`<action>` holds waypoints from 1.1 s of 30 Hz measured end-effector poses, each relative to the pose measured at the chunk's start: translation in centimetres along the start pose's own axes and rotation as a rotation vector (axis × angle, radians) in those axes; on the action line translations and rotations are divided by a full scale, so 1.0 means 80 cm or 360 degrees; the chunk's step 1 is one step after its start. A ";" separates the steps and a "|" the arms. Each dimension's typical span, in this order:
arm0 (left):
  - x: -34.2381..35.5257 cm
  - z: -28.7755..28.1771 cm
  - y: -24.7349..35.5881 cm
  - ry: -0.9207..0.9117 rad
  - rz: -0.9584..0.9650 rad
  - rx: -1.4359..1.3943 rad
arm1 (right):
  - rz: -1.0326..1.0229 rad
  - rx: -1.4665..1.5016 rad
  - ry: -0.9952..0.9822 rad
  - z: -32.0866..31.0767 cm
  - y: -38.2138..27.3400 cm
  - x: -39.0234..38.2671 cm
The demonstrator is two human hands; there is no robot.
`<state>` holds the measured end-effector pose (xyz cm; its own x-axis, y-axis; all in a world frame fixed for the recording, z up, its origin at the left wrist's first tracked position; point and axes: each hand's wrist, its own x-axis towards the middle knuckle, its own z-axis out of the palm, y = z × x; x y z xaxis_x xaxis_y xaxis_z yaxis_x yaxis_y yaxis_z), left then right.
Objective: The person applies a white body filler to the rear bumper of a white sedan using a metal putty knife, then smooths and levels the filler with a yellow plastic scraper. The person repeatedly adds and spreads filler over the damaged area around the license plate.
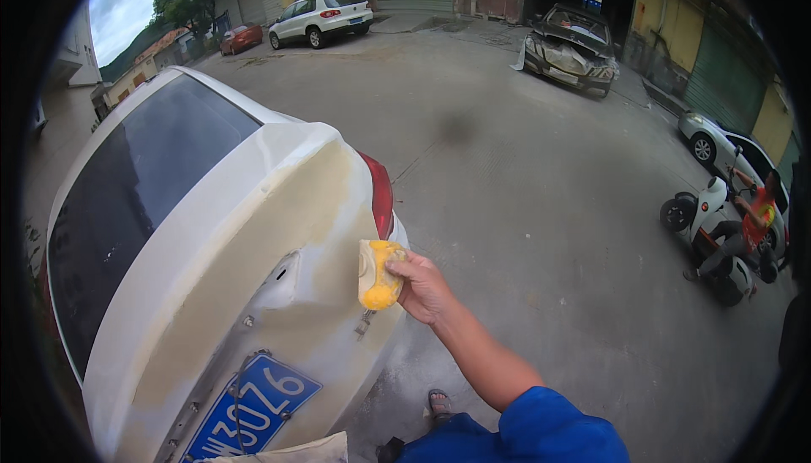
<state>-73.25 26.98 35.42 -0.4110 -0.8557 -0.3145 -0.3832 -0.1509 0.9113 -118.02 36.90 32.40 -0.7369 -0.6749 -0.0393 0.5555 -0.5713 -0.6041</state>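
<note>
Centre of the frame, yellow-and-cream pad [380, 296]: a small, flattish piece, cream along its left side; it overlaps the boot lid [224, 273] in view, below the red tail lamp [379, 193], and I cannot tell whether it touches the lid.
Right grip [427, 292]: closed in a pinch on the pad, the thumb laid on its right side, the other fingers mostly hidden from me.
Left grip: outside the frame; I cannot tell how far open it is, or what it may have hold of.
Pad, weight and stiffness: I judge it light, its yellow part soft enough to yield under the thumb, its cream part thinner and readily bent.
Pad, surface: I expect a dry, matt face, little prone to slipping; the thin edges seem the fragile part, liable to curl or tear.
Pad, point of hold: I would take the right edge, thumb in front and fingers spread behind, leaving the left side free.
Cream sheet-like piece [325, 449]: lower edge of the frame, left of centre, cut off; its kind is unclear to me.
</note>
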 end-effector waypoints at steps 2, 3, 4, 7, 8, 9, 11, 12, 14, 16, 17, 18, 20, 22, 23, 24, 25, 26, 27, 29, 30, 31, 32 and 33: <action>-0.008 0.021 0.009 0.0115 0.0007 -0.0197 | -0.0045 -0.0016 -0.0013 -0.006 -0.011 0.004; -0.007 0.026 0.012 -0.0011 0.0062 -0.0224 | -0.0033 0.0014 -0.0161 -0.006 -0.015 0.008; -0.007 0.029 0.014 -0.0098 0.0112 -0.0258 | -0.0047 0.0003 -0.0179 -0.008 -0.022 0.009; -0.007 0.030 0.005 -0.0172 0.0369 -0.0384 | -0.0116 -0.0023 -0.0157 -0.005 -0.033 0.008; -0.010 0.028 0.002 -0.0198 0.0333 -0.0331 | -0.0102 -0.0082 -0.0111 -0.003 -0.036 0.007; -0.012 0.026 -0.001 -0.0269 0.0372 -0.0386 | -0.0104 -0.0089 -0.0113 0.000 -0.035 0.006; -0.015 0.020 -0.005 -0.0332 0.0395 -0.0450 | -0.0074 -0.0131 -0.0047 0.008 -0.029 0.004; -0.016 0.018 -0.007 -0.0319 0.0387 -0.0443 | -0.0032 -0.0142 -0.0144 0.014 -0.022 0.006; -0.019 0.010 -0.012 -0.0247 0.0251 -0.0441 | -0.0026 -0.0178 -0.0180 0.031 -0.014 0.006; -0.021 -0.003 -0.018 -0.0257 0.0298 -0.0465 | -0.0014 -0.0327 -0.0284 0.054 -0.007 0.007; -0.021 -0.010 -0.022 -0.0266 0.0362 -0.0479 | -0.0013 -0.0388 -0.0334 0.068 -0.004 0.005; -0.023 -0.017 -0.027 -0.0252 0.0333 -0.0482 | -0.0042 -0.0508 -0.0372 0.085 -0.001 0.001; -0.025 -0.033 -0.037 -0.0227 0.0393 -0.0489 | -0.0109 -0.0723 -0.0453 0.125 0.005 -0.011; -0.026 -0.049 -0.045 -0.0221 0.0381 -0.0462 | -0.0180 -0.1110 -0.0680 0.176 0.017 -0.027; -0.026 -0.058 -0.049 -0.0223 0.0430 -0.0430 | -0.0225 -0.1262 -0.0787 0.203 0.024 -0.037; -0.027 -0.065 -0.052 -0.0229 0.0384 -0.0465 | -0.0344 -0.1528 -0.0807 0.230 0.036 -0.050; -0.027 -0.072 -0.054 -0.0237 0.0372 -0.0492 | -0.0457 -0.1696 -0.0978 0.257 0.046 -0.060; -0.026 -0.079 -0.056 -0.0250 0.0408 -0.0503 | -0.0577 -0.1877 -0.1128 0.282 0.059 -0.068; -0.026 -0.087 -0.058 -0.0236 0.0361 -0.0510 | -0.0820 -0.1993 -0.1259 0.305 0.076 -0.075; -0.025 -0.102 -0.062 -0.0208 0.0358 -0.0494 | -0.1296 -0.2174 -0.1415 0.340 0.110 -0.085; -0.025 -0.110 -0.065 -0.0212 0.0365 -0.0521 | -0.1526 -0.2235 -0.1440 0.352 0.129 -0.088; -0.025 -0.117 -0.069 -0.0216 0.0374 -0.0545 | -0.1760 -0.2290 -0.1461 0.361 0.146 -0.091; -0.025 -0.125 -0.072 -0.0213 0.0410 -0.0575 | -0.1883 -0.2328 -0.1437 0.368 0.161 -0.095; -0.026 -0.132 -0.076 -0.0214 0.0379 -0.0586 | -0.2004 -0.2367 -0.1410 0.372 0.176 -0.098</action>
<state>-61.32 24.41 33.32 -0.5652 -0.8195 -0.0946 0.0444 -0.1447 0.9885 -92.96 20.25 47.88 0.1976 -0.5639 0.8019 -0.9253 -0.3774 -0.0374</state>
